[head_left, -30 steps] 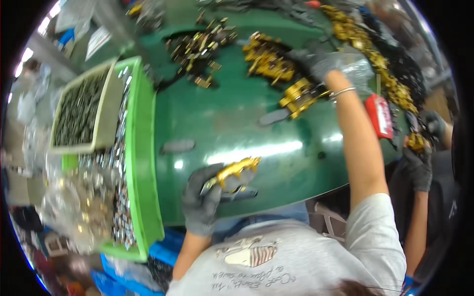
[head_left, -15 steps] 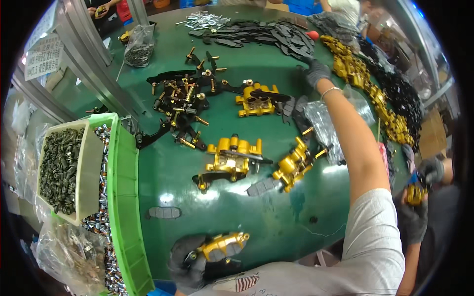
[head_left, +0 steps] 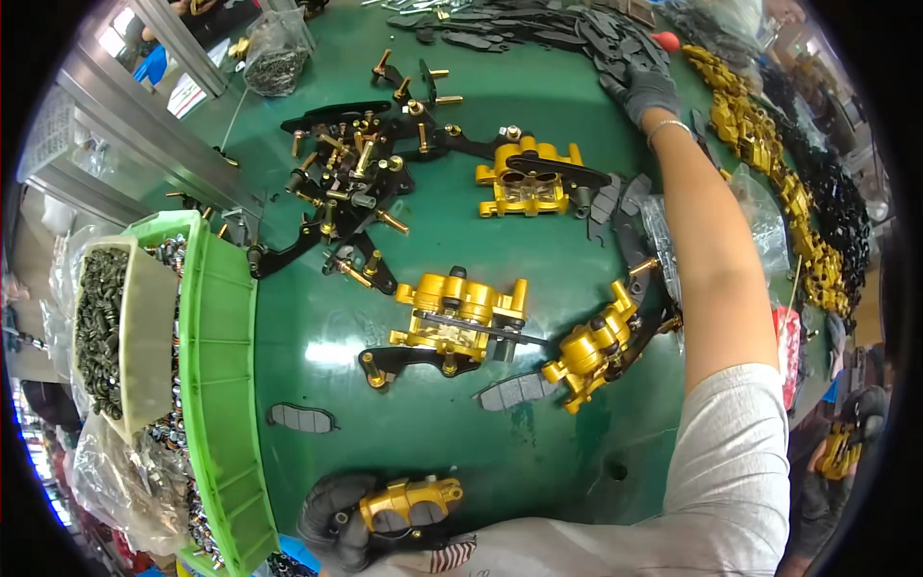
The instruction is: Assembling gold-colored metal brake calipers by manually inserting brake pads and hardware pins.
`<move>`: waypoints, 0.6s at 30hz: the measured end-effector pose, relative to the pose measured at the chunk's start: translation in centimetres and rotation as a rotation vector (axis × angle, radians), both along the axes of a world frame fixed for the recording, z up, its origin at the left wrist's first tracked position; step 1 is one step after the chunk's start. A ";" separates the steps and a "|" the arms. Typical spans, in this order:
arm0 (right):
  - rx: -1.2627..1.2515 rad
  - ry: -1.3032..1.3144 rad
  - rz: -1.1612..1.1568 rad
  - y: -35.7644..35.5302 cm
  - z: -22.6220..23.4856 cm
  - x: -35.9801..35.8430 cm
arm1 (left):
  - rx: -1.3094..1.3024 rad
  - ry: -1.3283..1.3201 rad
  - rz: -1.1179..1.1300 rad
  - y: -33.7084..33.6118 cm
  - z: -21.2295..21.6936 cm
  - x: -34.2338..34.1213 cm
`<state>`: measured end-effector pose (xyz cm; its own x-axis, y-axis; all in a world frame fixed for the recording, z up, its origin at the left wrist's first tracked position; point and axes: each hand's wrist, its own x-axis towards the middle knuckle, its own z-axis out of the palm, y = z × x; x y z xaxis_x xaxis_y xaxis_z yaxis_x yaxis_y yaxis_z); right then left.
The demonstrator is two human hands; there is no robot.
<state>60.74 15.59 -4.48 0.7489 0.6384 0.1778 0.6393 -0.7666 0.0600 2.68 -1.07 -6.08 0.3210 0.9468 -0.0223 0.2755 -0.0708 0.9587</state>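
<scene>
My left hand (head_left: 336, 524), in a dark glove, is closed round a gold brake caliper (head_left: 413, 502) at the near edge of the table; grey brake pads sit in its opening. Stretched far to the right, my right hand (head_left: 646, 94), gloved too, touches the near side of a heap of dark brake pads (head_left: 548, 21). Its thumb and fingers are apart, and I see nothing held in them. Other gold calipers lie between my hands: one in the middle (head_left: 457, 313), one to its right (head_left: 591, 351) and one farther back (head_left: 527, 178). A loose brake pad (head_left: 304, 418) lies nearer my left hand.
Black brackets with brass-coloured bolts (head_left: 356, 173) are piled left of centre. A green crate (head_left: 226, 385) of small hardware carries a cream bin (head_left: 149, 337) of dark parts. Gold calipers (head_left: 750, 125) line the right side. Another person's gloved hand (head_left: 865, 409) holds a gold part at right.
My view has shifted, and my right hand has come further onto the brake pad heap. My left hand still holds the caliper near the table's edge.
</scene>
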 end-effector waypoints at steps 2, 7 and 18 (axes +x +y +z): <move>0.055 -0.093 0.061 -0.5 -0.8 0.2 | 0.011 -0.012 -0.012 0.2 0.4 -0.1; 0.143 -0.154 0.014 -0.6 -2.2 1.0 | 0.006 -0.049 -0.014 0.2 0.8 -0.2; -0.099 -0.075 0.078 0.5 -0.6 -1.8 | -0.040 -0.091 -0.037 0.5 1.4 -1.4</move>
<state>58.93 16.13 -5.07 0.6833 0.7112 0.1653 0.6874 -0.7029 0.1826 1.23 -0.58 -4.70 0.3585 0.9330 -0.0295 0.1852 -0.0401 0.9819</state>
